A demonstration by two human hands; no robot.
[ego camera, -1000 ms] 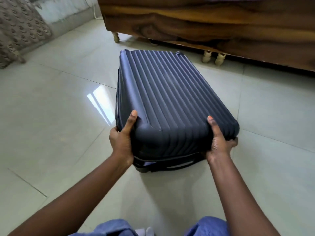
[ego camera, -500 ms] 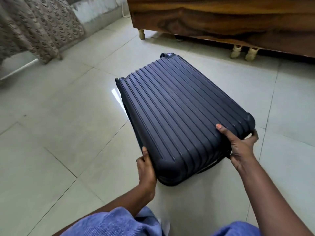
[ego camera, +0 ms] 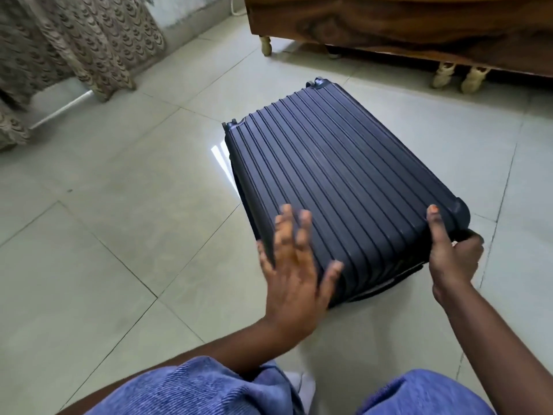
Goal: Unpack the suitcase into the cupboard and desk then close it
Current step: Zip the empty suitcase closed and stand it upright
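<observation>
A dark navy ribbed hard-shell suitcase (ego camera: 338,187) lies flat and closed on the tiled floor, its wheels at the far end. My left hand (ego camera: 294,265) is blurred, fingers spread, over the near left corner of the shell; it holds nothing. My right hand (ego camera: 452,250) grips the near right corner, thumb on top of the shell and fingers curled under the edge.
A wooden bed frame (ego camera: 404,28) on small pale legs stands just beyond the suitcase. A patterned curtain (ego camera: 74,46) hangs at the far left. Glossy floor tiles (ego camera: 104,235) spread to the left. My knees in blue fabric (ego camera: 194,387) fill the bottom edge.
My left hand has let go of the near left corner and lifted with fingers spread. The suitcase has swung, its far end now pointing further left. My right hand keeps its grip.
</observation>
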